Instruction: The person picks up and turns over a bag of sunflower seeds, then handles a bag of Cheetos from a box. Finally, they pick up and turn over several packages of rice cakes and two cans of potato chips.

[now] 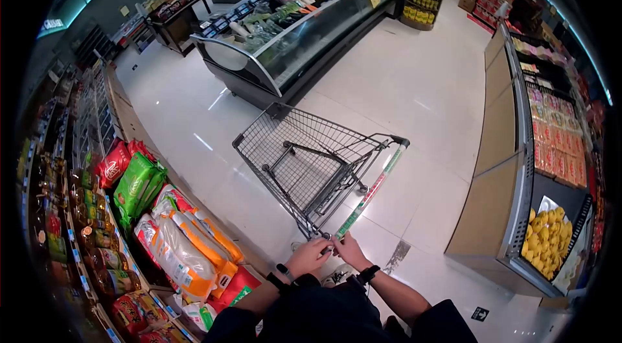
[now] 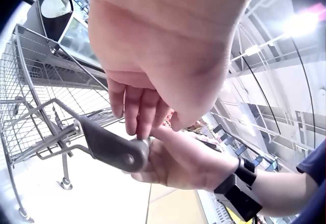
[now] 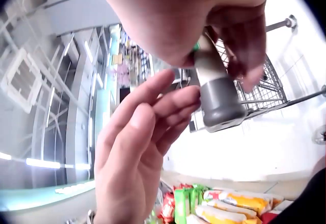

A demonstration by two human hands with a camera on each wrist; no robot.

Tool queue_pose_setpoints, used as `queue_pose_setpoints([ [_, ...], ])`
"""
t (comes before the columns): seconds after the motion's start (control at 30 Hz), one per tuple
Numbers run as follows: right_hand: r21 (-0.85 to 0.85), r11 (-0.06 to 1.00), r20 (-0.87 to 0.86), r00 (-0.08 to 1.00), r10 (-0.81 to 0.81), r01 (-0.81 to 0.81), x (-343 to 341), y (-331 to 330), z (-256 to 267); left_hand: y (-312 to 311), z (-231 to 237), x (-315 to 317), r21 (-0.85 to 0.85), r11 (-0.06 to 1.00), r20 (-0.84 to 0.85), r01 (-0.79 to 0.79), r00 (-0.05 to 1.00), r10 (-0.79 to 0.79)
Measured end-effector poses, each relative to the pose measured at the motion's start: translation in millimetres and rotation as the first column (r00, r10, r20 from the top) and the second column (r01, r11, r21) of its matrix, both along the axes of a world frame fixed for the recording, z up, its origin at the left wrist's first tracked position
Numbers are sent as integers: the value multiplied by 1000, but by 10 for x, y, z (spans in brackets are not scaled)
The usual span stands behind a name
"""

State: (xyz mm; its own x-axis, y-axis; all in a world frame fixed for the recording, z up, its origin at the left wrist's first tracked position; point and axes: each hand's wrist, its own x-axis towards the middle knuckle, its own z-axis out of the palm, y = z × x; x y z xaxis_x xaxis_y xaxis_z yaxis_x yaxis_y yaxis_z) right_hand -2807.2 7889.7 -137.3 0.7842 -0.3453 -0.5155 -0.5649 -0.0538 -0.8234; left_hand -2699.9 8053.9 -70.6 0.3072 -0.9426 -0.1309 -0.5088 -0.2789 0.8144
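A grey wire shopping cart stands in front of me, its push handle banded in green and red. My right hand grips the handle close to its near left end, fingers curled round the bar in the right wrist view. Beside it is my left hand, with its loosely bent fingers right at the handle's dark grey end cap. In the right wrist view the left hand's fingertips come up against that cap, and the hand holds nothing. Both wrists wear dark bands.
Bagged goods and bottle shelves line the left side, close to the cart. A glass-fronted produce cooler stands just beyond the cart. On the right runs a display counter with yellow fruit. Pale tiled floor lies between.
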Motion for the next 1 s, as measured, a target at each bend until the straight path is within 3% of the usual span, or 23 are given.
queue_pose_setpoints([
  [0.07,-201,879,-24,899,437,-432,281,79,89,254,-143,234,-158,959,199,-235,944,264],
  [0.1,-220,861,-18,885,466,-458,476,62,217,373,-146,371,-122,927,204,-354,905,372],
  [0.13,-344,860,55,906,419,-377,645,28,352,490,-159,548,-141,914,209,-381,891,403],
  [0.2,-582,801,268,897,351,-139,1063,-47,723,730,-260,933,161,869,366,-469,846,388],
  [0.27,-832,543,239,805,543,-119,1654,-305,895,944,-403,1416,245,805,406,-540,811,420],
  [0.3,-909,396,141,795,590,-132,1957,-416,886,1061,-475,1690,279,788,426,-549,806,411],
  [0.4,-930,115,-191,724,662,-350,2830,-662,674,1438,-581,2446,390,714,346,-582,811,472],
  [0.47,-848,-7,-397,627,670,-530,3423,-721,325,1682,-553,2877,509,726,290,-462,886,361],
  [0.53,-818,-10,-438,610,661,-576,3918,-471,245,1942,-613,3158,477,715,322,-510,859,398],
  [0.57,-828,-90,-449,558,698,-553,4140,-380,134,2070,-593,3274,477,702,342,-529,847,406],
  [0.67,-649,-276,-662,348,664,-709,4658,53,201,2457,-600,3535,355,717,409,-600,789,458],
  [0.73,-609,-311,-627,203,752,-730,4899,243,170,2726,-784,3786,407,672,424,-619,779,461],
  [0.77,-613,-272,-587,198,785,-742,4958,333,203,2783,-895,3853,457,651,427,-606,792,436],
  [0.83,-593,-257,-563,165,810,-763,5160,474,236,2913,-592,3922,471,625,413,-623,781,468],
  [0.9,-508,-165,-527,154,836,-845,5361,600,187,3060,-500,4048,489,600,403,-633,774,488],
  [0.93,-474,-164,-532,133,836,-865,5446,740,389,3128,-488,4151,501,610,375,-613,790,486],
  [1.0,-414,-141,-471,78,879,-899,5729,777,273,3241,-523,4348,530,595,370,-604,797,478],
])
